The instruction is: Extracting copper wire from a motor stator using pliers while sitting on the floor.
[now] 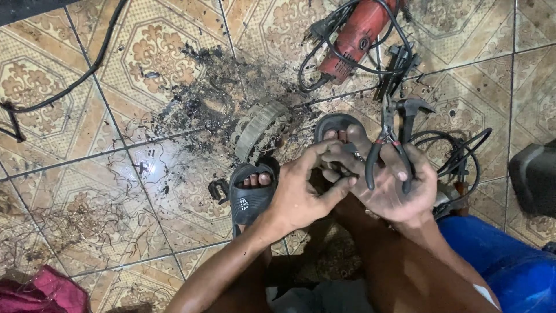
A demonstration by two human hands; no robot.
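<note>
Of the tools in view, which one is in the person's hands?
The pliers with dark handles, lying in the right hand. The red power tool lies untouched on the tiled floor further away, wrapped in its black cord.

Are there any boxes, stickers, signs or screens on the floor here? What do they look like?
No boxes, signs or screens show.
Only small marks:
Sandal: dark, on the left foot, a small pale mark on its strap.
Power tool: red, top of the floor, a small round dark spot on its body.
</note>
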